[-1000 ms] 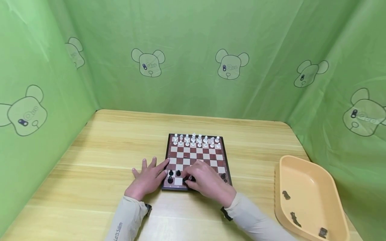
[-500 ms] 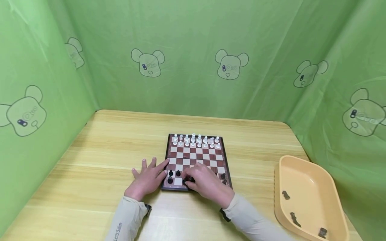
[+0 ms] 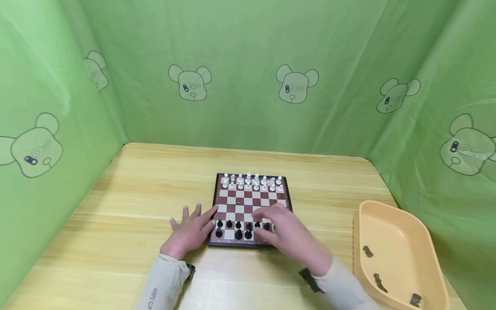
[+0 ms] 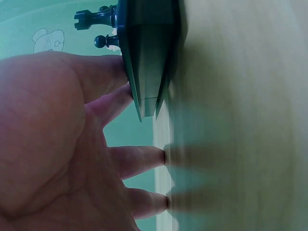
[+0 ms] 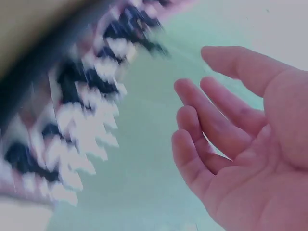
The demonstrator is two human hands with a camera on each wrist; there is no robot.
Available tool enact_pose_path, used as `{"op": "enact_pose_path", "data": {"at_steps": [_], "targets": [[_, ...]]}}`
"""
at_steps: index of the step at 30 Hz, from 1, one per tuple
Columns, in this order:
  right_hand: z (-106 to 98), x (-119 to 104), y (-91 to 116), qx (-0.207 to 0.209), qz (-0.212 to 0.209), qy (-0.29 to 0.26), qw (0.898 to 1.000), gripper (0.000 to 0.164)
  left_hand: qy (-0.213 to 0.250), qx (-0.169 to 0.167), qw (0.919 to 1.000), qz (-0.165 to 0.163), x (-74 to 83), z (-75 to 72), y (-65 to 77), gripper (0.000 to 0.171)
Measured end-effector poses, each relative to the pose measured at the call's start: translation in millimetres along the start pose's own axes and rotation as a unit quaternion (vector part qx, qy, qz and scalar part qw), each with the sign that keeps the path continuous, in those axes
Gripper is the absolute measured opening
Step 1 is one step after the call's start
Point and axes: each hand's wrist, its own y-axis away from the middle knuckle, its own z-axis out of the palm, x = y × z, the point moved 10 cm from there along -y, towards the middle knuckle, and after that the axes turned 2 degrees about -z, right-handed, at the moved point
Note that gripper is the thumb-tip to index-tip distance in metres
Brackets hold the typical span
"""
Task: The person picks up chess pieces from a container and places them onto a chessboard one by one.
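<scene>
A folding chessboard (image 3: 234,208) lies in the middle of the table. White chess pieces (image 3: 248,178) fill its two far rows. Nearer me stand black chess pieces (image 3: 239,234), some hidden behind my right hand. My left hand (image 3: 188,234) is spread beside the board; in the left wrist view two of its fingers touch the board's side (image 4: 148,62) and other fingertips rest on the table. A black rook (image 4: 92,19) stands at that corner. My right hand (image 3: 290,234) hovers over the near right part of the board, fingers relaxed, holding nothing in the right wrist view.
An orange plastic tray (image 3: 399,234) stands at the right, with a few small dark pieces (image 3: 367,251) in it. The wooden table (image 3: 147,181) is enclosed by green cloth walls (image 3: 240,120) at the back and sides.
My right hand has let go of a black piece in the nearest row and moved right, uncovering black pieces in the two near rows. My left hand has stayed at the board's left edge.
</scene>
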Motion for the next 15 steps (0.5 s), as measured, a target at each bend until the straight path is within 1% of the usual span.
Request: {"op": "enact_pose_path", "data": {"at_steps": [4,8,12,15], "targets": [[-42,16,24,0.036,0.02,0.013,0.999,0.03,0.0,0.0,1.0,0.0,-0.4,0.6,0.1,0.053],[-83,37,53,0.053,0.043,0.039,0.997,0.029,0.002,-0.001,1.0,0.001,0.2,1.9,0.5,0.053],[-120,65,80,0.047,0.078,0.076,0.993,0.031,0.004,0.0,1.0,0.0,0.8,0.6,1.2,0.053],[-136,94,97,0.018,0.119,0.103,0.987,0.033,0.003,0.002,1.0,0.0,0.6,-1.5,1.7,0.052]]}}
